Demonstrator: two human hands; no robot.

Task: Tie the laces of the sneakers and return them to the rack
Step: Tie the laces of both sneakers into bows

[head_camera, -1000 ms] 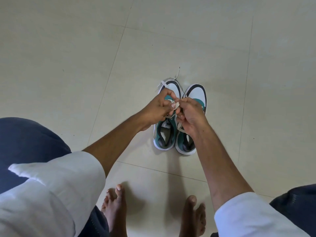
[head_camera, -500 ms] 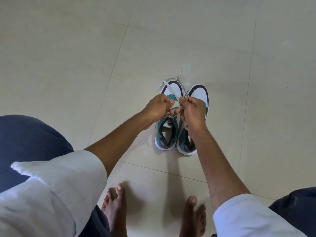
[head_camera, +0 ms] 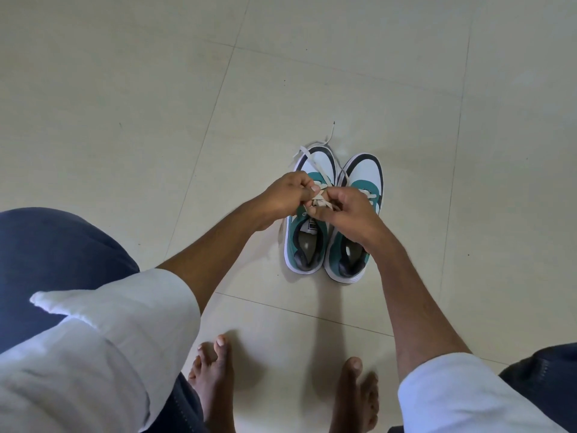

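Two white, teal and black sneakers stand side by side on the floor, toes pointing away from me: the left sneaker (head_camera: 307,245) and the right sneaker (head_camera: 363,173). My left hand (head_camera: 285,195) and my right hand (head_camera: 346,210) meet over the left sneaker's tongue, both pinching its cream laces (head_camera: 320,201). One loose lace end trails past the left toe onto the floor (head_camera: 331,134). The knot itself is mostly hidden by my fingers.
Pale floor tiles (head_camera: 156,120) spread all around the shoes. My bare feet (head_camera: 215,370) stand just behind them. My knees in dark trousers frame the lower left and right corners. No rack is in view.
My hands have shifted slightly over the left sneaker, and the right hand has turned and opened its fingers a little while working the laces. The sneakers have stayed in place.
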